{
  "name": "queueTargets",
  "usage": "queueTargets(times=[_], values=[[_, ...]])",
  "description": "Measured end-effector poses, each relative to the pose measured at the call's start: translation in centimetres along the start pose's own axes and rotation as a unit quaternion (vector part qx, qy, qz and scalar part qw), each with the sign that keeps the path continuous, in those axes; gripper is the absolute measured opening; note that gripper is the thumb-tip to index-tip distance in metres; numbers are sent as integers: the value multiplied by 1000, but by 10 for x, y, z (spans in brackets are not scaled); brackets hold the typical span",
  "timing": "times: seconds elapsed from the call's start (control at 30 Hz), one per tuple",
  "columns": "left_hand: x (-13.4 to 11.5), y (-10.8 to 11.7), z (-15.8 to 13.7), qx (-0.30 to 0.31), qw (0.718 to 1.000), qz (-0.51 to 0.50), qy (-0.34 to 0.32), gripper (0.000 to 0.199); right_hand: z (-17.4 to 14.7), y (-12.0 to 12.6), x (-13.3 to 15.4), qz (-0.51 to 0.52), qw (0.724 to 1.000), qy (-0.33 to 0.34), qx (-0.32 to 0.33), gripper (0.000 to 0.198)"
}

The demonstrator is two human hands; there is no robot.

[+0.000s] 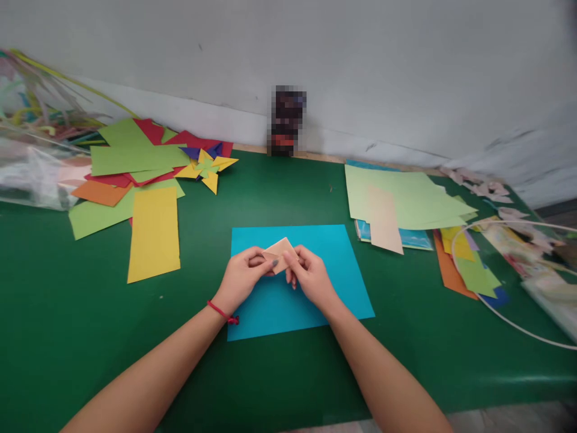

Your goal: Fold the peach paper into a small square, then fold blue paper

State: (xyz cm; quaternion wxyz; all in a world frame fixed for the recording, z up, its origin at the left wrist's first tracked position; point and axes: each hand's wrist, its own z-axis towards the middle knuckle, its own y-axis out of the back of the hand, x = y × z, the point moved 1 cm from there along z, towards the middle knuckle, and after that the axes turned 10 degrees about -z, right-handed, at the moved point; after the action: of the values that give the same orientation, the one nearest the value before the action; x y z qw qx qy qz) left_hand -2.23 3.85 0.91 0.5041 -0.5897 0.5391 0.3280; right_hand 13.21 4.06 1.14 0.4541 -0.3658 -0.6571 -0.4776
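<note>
A small folded piece of peach paper (280,248) is held between both hands, over a blue sheet of paper (288,307). My left hand (241,273) pinches its left side, thumb in front and fingers behind. On the other side my right hand (312,276) grips the right edge, its thumb lying on the front face and some fingers curled below. The folded paper has a pointed top corner. Its back is turned away from view. The blue sheet lies flat on the green tabletop (189,343) under both hands.
Left: a yellow sheet (155,234), green sheets (135,159) and a yellow-and-purple folded star (207,167). Right: pale green sheets (406,195), a peach strip (385,219), coloured scraps (469,270) and a white cord loop (509,322). A pixelated dark object (287,120) leans on the wall.
</note>
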Motion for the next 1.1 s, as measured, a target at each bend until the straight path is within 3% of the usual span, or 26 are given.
queueTargets(times=[0.17, 0.7, 1.1], values=[[0, -1, -2, -25, 1000, 2, 1, 18, 0, 1, 2, -2, 1000, 0, 9, 28], [-1, -2, 1, -5, 999, 13, -38, 13, -1, -6, -1, 1, 1000, 2, 14, 24], [3, -2, -1, -48, 997, 18, -57, 16, -4, -10, 1, 20, 999, 1, 35, 23]])
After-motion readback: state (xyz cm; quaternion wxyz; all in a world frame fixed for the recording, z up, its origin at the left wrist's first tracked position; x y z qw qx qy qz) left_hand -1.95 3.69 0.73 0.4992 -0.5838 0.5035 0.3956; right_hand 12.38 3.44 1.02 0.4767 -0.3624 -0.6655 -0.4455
